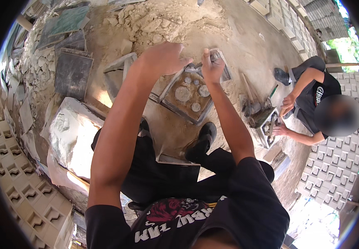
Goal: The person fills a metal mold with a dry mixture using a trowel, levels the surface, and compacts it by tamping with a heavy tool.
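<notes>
On the ground before my feet sits a square casting mould with a dark raised rim (172, 108), with several round pale discs of differing sizes on its brown floor. My left hand (165, 59) is over the mould's far left side, fingers curled inward toward the far corner. My right hand (213, 67) is closed at the far right side, thumb pointing up. Whatever either hand grips is too hidden to name. Just beyond my right hand lies a grey rectangular frame (227, 74), partly covered by it.
Left of the mould stand another grey frame (109, 79) and a dark square slab (74, 74). Crumbled sandy material (163, 25) lies beyond. At right a co-worker (308, 95) handles a box-shaped mould (266, 133), near wooden-handled tools (250, 93). Stacked pale blocks (329, 166) line the sides.
</notes>
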`<state>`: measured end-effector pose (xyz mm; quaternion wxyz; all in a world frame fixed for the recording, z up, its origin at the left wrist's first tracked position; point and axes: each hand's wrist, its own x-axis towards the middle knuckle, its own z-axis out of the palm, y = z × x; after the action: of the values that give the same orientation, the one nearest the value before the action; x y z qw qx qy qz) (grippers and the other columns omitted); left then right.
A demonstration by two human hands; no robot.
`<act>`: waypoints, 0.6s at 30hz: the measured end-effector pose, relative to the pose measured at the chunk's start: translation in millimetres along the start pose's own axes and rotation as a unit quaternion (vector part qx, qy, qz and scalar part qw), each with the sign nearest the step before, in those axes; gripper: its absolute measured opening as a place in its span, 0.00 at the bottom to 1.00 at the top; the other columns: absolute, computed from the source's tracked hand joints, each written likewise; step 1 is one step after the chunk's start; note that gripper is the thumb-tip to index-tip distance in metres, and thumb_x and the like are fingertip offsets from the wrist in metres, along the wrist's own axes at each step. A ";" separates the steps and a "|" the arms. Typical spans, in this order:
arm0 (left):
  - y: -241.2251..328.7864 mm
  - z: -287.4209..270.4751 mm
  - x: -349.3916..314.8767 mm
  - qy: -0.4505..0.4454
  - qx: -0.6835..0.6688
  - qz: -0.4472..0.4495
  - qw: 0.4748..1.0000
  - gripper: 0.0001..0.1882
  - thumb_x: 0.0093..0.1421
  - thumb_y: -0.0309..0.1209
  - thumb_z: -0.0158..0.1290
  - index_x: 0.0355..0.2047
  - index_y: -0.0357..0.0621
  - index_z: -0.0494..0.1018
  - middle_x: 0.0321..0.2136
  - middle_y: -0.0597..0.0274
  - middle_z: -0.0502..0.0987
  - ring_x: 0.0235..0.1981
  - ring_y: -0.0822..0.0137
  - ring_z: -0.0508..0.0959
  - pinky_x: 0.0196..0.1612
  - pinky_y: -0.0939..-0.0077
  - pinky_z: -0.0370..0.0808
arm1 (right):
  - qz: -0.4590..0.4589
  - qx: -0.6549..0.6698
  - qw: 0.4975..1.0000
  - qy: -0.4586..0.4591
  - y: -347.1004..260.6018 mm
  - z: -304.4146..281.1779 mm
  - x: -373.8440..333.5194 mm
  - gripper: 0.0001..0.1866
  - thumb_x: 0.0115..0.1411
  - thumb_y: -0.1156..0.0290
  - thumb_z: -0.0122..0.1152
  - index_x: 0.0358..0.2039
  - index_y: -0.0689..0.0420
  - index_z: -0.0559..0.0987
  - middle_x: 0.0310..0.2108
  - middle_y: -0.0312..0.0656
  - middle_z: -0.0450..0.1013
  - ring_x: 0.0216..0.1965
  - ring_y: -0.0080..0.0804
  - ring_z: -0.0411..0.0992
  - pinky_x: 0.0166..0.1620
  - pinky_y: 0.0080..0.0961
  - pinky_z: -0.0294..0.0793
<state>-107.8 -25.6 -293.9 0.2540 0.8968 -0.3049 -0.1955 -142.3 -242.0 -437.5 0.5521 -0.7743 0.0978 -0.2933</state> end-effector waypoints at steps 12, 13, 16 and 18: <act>-0.4 -1.3 -11.3 -0.015 -0.008 -0.012 1.000 0.30 0.62 0.50 0.49 0.54 0.38 0.70 0.46 0.41 0.77 0.50 0.47 0.76 0.51 0.59 0.72 | -0.078 -0.071 0.993 0.045 14.8 -34.9 -12.8 0.13 0.57 0.67 0.67 0.23 0.59 0.74 0.14 0.31 0.62 0.20 0.17 0.58 0.24 0.21 0.62; -1.5 -3.0 -11.4 -0.027 -0.005 -0.017 0.999 0.29 0.62 0.50 0.49 0.54 0.39 0.70 0.46 0.42 0.77 0.50 0.47 0.76 0.50 0.59 0.72 | -0.053 -0.067 0.996 0.030 21.3 -40.8 -11.3 0.14 0.57 0.66 0.67 0.22 0.59 0.73 0.15 0.31 0.61 0.20 0.17 0.57 0.24 0.21 0.62; -9.0 -2.9 -25.3 -0.002 0.018 -0.043 0.999 0.28 0.62 0.50 0.49 0.52 0.39 0.71 0.45 0.43 0.78 0.48 0.46 0.77 0.49 0.59 0.73 | -0.018 -0.074 0.997 0.005 -18.7 -31.2 -0.6 0.19 0.60 0.64 0.65 0.18 0.59 0.69 0.14 0.32 0.60 0.20 0.18 0.57 0.24 0.24 0.60; -5.9 2.4 -14.7 0.003 0.010 -0.019 1.000 0.28 0.62 0.50 0.49 0.51 0.39 0.72 0.44 0.43 0.78 0.47 0.46 0.77 0.48 0.59 0.73 | -0.019 -0.041 0.998 0.041 12.6 -59.3 -4.7 0.20 0.60 0.63 0.65 0.18 0.59 0.69 0.14 0.32 0.60 0.20 0.18 0.57 0.24 0.24 0.60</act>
<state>-117.2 -12.9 -296.4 0.2424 0.9054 -0.2891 -0.1949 -177.3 -291.8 -437.7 0.5094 -0.7855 0.1176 -0.3311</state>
